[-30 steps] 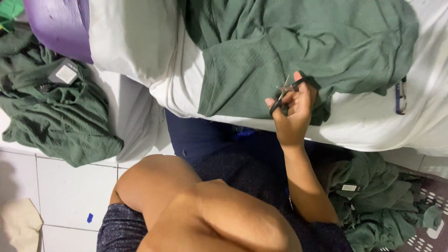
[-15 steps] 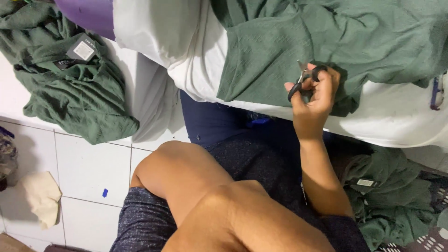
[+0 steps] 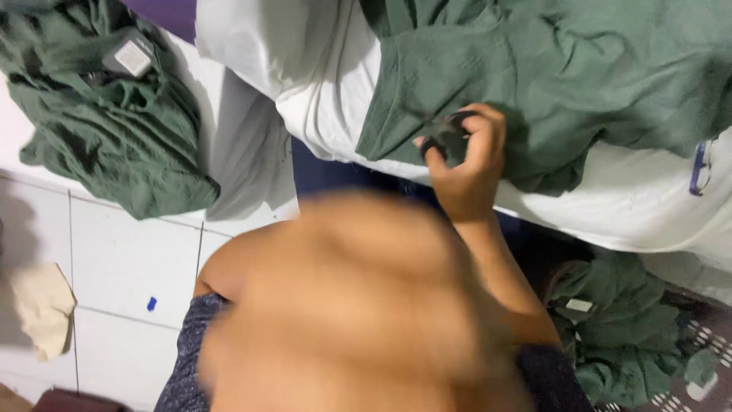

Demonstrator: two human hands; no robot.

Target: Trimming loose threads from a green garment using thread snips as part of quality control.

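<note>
Right now the right hand (image 3: 465, 164) is raised over the near edge of the big crumpled dark-green cloth garment (image 3: 557, 84), fingers curled tight around a small dark pair of scissors (image 3: 446, 133); blades are blurred, so can't tell if they're open or closed. Scissors sit just in front of the garment's lower hem, touching or nearly so. Garment lies on a white sheet-covered worktop (image 3: 633, 206). Left hand isn't visible; a blurred bare forearm fills the lower middle, below the garment. Left of the garment, well apart, a second rumpled green garment w/ a square grey-white tag (image 3: 114, 130) sits on the white tiled floor (image 3: 122, 267). Below-right of the big garment, more green fabric is piled up (image 3: 618, 328).
</note>
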